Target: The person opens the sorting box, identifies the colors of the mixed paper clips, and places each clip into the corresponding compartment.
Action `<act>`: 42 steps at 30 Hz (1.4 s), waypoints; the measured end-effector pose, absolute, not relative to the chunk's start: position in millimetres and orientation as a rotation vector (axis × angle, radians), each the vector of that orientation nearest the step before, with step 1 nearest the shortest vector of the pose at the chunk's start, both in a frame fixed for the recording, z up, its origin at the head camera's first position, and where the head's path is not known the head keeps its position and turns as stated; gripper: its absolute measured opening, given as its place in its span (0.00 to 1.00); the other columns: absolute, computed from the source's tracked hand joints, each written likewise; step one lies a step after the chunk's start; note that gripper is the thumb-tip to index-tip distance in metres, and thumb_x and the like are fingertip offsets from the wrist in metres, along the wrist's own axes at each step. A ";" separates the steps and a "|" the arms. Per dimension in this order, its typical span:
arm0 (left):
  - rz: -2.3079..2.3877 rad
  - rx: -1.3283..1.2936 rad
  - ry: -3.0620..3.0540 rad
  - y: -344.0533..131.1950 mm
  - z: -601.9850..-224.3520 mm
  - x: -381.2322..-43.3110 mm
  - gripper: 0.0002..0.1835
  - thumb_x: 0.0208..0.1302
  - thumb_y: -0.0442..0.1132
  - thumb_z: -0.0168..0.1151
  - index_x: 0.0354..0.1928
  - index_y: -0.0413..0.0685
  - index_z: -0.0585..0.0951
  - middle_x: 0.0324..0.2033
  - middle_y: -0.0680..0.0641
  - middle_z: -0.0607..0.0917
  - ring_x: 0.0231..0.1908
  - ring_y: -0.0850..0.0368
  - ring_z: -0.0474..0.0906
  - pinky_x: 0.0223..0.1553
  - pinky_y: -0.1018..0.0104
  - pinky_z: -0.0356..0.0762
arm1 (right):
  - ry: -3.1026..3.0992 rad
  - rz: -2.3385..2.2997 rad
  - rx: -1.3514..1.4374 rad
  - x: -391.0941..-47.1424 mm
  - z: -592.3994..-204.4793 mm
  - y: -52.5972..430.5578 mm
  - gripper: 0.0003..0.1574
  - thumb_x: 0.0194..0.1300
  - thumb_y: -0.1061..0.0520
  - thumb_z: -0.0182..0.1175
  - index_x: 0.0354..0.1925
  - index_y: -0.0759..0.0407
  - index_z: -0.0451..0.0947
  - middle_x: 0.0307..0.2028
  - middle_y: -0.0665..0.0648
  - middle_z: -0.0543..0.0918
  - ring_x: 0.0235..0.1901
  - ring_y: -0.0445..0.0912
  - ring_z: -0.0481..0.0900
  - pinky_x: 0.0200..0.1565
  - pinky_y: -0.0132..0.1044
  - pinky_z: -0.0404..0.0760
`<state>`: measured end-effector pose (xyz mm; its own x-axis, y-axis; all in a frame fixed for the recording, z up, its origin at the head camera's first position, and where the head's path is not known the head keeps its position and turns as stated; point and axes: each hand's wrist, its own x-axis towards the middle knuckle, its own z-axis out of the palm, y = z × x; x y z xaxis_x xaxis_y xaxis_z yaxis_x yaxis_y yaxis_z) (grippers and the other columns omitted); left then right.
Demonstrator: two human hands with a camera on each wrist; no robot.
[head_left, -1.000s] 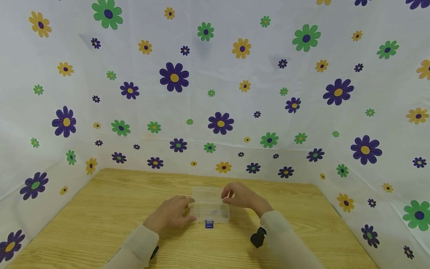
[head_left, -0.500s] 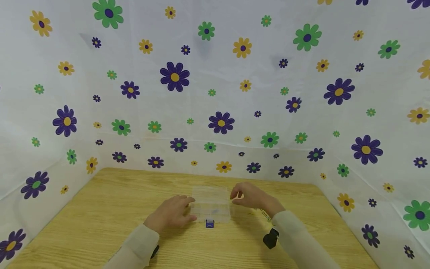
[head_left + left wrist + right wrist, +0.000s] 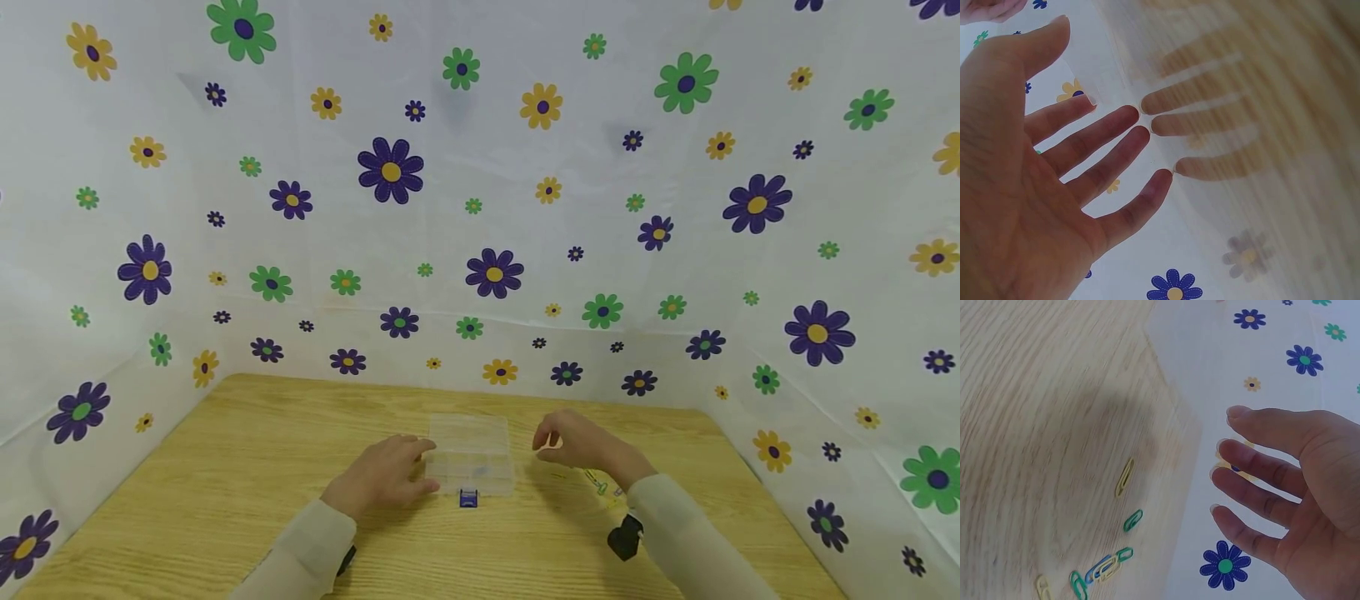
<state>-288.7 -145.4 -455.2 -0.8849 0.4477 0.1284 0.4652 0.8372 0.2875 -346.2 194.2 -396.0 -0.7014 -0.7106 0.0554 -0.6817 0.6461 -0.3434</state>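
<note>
A clear plastic compartment box point(image 3: 457, 485) sits on the table, its transparent lid point(image 3: 468, 433) folded back and a blue latch point(image 3: 468, 498) at its front. One compartment shows a small bluish item point(image 3: 480, 472). My left hand point(image 3: 386, 475) is at the box's left side, thumb near the front corner; up close its fingers point(image 3: 1110, 150) are spread, tips at the tabletop. To the right of the box, my right hand point(image 3: 577, 442) hovers with loosely bent fingers and nothing in it. Below it lie several paper clips: a yellow one point(image 3: 1125, 477), a green one point(image 3: 1134, 520) and a mixed cluster point(image 3: 1105, 567).
The wooden table point(image 3: 285, 417) carries the box and clips. A white sheet printed with flowers point(image 3: 480, 208) hangs behind the table and along both sides. Another yellow paper clip point(image 3: 1043, 589) lies apart from the cluster.
My right hand has moved right, from above the box's right side to over the paper clips, bringing more of them into view. The left hand and box stay in place.
</note>
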 end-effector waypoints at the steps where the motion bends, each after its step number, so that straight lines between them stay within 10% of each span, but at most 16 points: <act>1: -0.483 -0.735 -2.958 -145.3 -455.4 -289.0 0.34 0.69 0.60 0.65 0.67 0.43 0.77 0.61 0.39 0.84 0.63 0.38 0.79 0.64 0.40 0.78 | 2.774 -0.521 -1.178 -346.1 -396.6 196.1 0.05 0.68 0.61 0.68 0.41 0.61 0.87 0.39 0.54 0.88 0.40 0.47 0.83 0.48 0.47 0.87; 42: -0.497 -0.761 -2.922 -146.8 -461.4 -291.5 0.33 0.69 0.58 0.65 0.67 0.43 0.78 0.62 0.39 0.83 0.63 0.39 0.79 0.65 0.41 0.78 | 2.784 -0.463 -1.053 -349.7 -435.3 231.9 0.04 0.63 0.62 0.71 0.32 0.54 0.88 0.31 0.47 0.88 0.29 0.33 0.76 0.34 0.29 0.79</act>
